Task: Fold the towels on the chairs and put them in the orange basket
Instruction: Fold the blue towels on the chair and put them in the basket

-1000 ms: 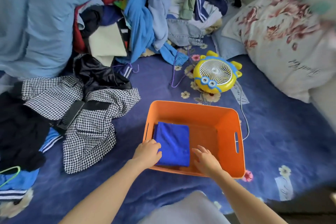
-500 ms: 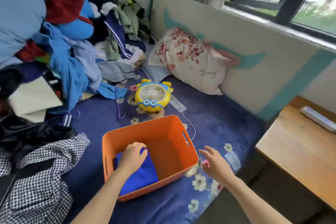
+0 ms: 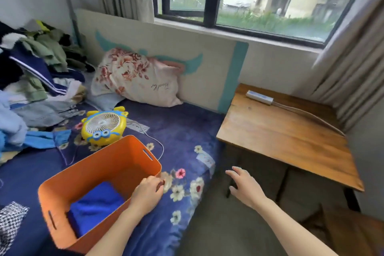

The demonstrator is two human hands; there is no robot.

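An orange basket point(image 3: 116, 160) stands on the dark blue flowered bedspread at lower left. A folded blue towel point(image 3: 95, 206) lies flat inside it. My left hand point(image 3: 148, 194) hovers over the basket's near right rim, fingers loosely curled, holding nothing. Off the bed's edge, my right hand point(image 3: 244, 188) is stretched out in the air toward the right, its fingers straight and spread, with nothing in it. No chair or other towel is in view.
A yellow toy fan point(image 3: 104, 128) with a white cord lies just behind the basket. A heap of clothes point(image 3: 33, 81) fills the left, a flowered pillow point(image 3: 135, 77) leans on the wall. A wooden table point(image 3: 284, 135) with a white power strip point(image 3: 259, 97) stands at right.
The view has swung right, toward the window and table. My left hand has lifted off the blue towel to the basket's rim. My right hand has moved further right, off the bed.
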